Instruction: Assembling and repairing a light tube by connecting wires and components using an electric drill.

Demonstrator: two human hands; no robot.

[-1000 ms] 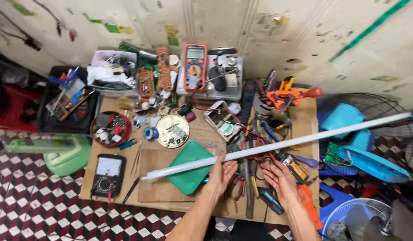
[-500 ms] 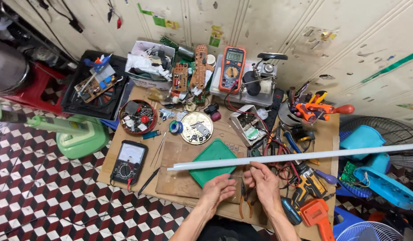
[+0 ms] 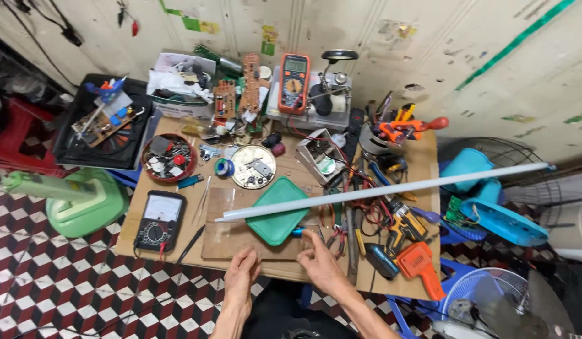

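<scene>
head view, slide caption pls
Both hands, left hand and right hand, empty at cluttered workbench under long white tube.

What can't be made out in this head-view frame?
- Left hand and right hand: forearms cut off by the bottom edge.
- Green tray: partly hidden under the white tube.
- Round tin: contents too small to identify.
- Black crate: left side blurred.

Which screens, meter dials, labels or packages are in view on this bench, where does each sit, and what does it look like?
Orange digital multimeter: upright at the back against the wall, grey screen, round dial.
Black analogue meter: flat at the front left corner, pale dial window, round knob.
White cardboard box: back left, full of parts.
Coloured tape scraps: on the wall, green and yellow.
Both hands rest near the front edge.
</scene>
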